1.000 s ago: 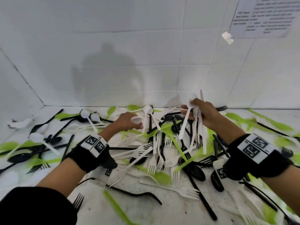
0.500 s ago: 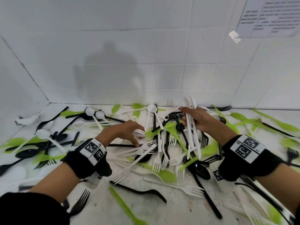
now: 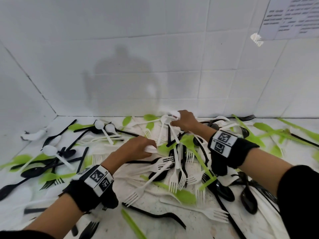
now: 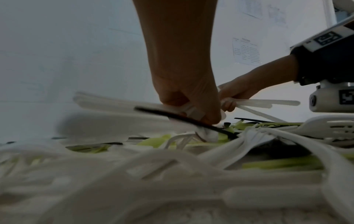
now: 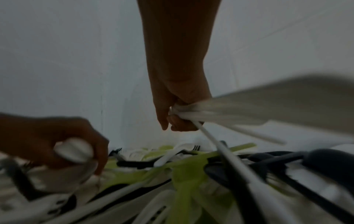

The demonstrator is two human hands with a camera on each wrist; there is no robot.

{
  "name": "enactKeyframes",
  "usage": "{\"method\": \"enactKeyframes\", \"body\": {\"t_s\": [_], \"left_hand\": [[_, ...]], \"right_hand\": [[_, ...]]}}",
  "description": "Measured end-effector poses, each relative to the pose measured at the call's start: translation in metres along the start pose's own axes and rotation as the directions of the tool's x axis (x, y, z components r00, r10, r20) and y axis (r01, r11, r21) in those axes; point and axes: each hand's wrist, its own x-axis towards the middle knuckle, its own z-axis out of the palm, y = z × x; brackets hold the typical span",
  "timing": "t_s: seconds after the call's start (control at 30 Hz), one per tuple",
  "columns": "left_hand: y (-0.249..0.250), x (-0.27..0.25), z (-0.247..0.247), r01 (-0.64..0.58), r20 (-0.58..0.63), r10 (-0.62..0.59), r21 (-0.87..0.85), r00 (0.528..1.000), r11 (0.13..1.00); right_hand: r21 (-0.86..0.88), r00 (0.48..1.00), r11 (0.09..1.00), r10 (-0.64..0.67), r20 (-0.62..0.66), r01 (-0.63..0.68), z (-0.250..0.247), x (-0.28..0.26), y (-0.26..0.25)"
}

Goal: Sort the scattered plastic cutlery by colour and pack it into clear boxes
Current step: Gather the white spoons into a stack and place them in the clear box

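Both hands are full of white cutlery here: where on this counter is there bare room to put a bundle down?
Barest: the near strip of counter between the curved black handle and a white fork. A smaller gap lies right of the left hand. Crowded: the pile between the hands and under the right hand, plus both sides.

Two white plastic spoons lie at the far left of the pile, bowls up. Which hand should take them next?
Left, probably. The left hand is nearer the two white plastic spoons, though it already grips white cutlery. The right hand holds a white bundle at the back wall, farther away.
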Motion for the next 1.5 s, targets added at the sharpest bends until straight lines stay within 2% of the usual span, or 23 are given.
{"method": "enactKeyframes", "body": {"t_s": [0.03, 0.1, 0.17, 0.23, 0.3, 0.37, 0.5, 0.6, 0.7, 0.83, 0.93, 1.0, 1.1, 1.23, 1.33, 1.5], "left_hand": [[-0.002, 0.0, 0.002, 0.023, -0.049, -0.024, -0.008, 0.999, 1.0], [-0.006, 0.002, 0.002, 0.085, -0.182, -0.098, -0.075, 0.978, 0.994], [-0.01, 0.004, 0.0, 0.116, -0.289, -0.175, -0.207, 0.941, 0.971], [-0.015, 0.006, -0.002, 0.081, -0.343, -0.219, -0.373, 0.914, 0.924], [-0.018, 0.008, -0.005, 0.005, -0.413, -0.223, -0.468, 0.883, 0.884], [-0.016, 0.013, -0.01, -0.005, -0.44, -0.242, -0.49, 0.865, 0.872], [-0.008, 0.03, -0.016, 0.022, -0.41, -0.323, -0.59, 0.853, 0.807], [0.0, 0.042, -0.018, -0.014, -0.345, -0.301, -0.678, 0.889, 0.735], [0.009, 0.058, -0.02, 0.013, -0.272, -0.278, -0.694, 0.921, 0.72], [0.014, 0.085, -0.018, 0.184, -0.194, -0.344, -0.559, 0.919, 0.808], [0.016, 0.103, -0.01, 0.33, -0.1, -0.397, -0.392, 0.912, 0.858], [0.018, 0.109, -0.002, 0.4, -0.034, -0.432, -0.314, 0.901, 0.861], [0.022, 0.11, 0.007, 0.441, -0.007, -0.456, -0.244, 0.89, 0.864], [0.025, 0.109, 0.007, 0.454, -0.05, -0.481, -0.259, 0.875, 0.853], [0.028, 0.106, 0.005, 0.446, -0.065, -0.502, -0.371, 0.862, 0.815], [0.052, 0.09, -0.013, 0.265, -0.114, -0.421, -0.625, 0.9, 0.734]], "right_hand": [[-0.128, 0.998, 0.99, -0.054, 0.016, 0.056, 0.008, 0.006, -0.003], [-0.233, 0.995, 0.968, -0.083, 0.057, 0.094, 0.024, 0.011, -0.008], [-0.32, 0.995, 0.943, -0.073, 0.063, 0.09, 0.039, 0.015, -0.007], [-0.39, 0.997, 0.918, -0.059, 0.055, 0.076, 0.047, 0.019, -0.006], [-0.375, 0.998, 0.925, -0.057, 0.019, 0.059, 0.044, 0.019, -0.005], [-0.314, 0.999, 0.949, -0.034, -0.019, 0.027, 0.036, 0.018, 0.002], [-0.31, 0.998, 0.95, 0.058, 0.034, -0.045, 0.018, 0.012, 0.023], [-0.274, 0.993, 0.958, 0.102, 0.053, -0.084, 0.008, 0.005, 0.03], [-0.198, 0.987, 0.973, 0.139, 0.084, -0.12, 0.0, -0.003, 0.04], [-0.134, 0.969, 0.975, 0.194, 0.151, -0.175, -0.012, -0.018, 0.048], [-0.062, 0.963, 0.979, 0.204, 0.178, -0.196, -0.02, -0.028, 0.053], [-0.021, 0.96, 0.975, 0.22, 0.173, -0.22, -0.027, -0.032, 0.059], [-0.069, 0.961, 0.971, 0.239, 0.14, -0.231, -0.043, -0.041, 0.07], [-0.107, 0.96, 0.964, 0.256, 0.115, -0.244, -0.064, -0.057, 0.084], [0.115, 0.979, 0.973, 0.192, 0.06, -0.198, -0.073, -0.066, 0.087], [0.389, 0.992, 0.918, 0.114, -0.058, -0.083, -0.075, -0.081, 0.073]]}}
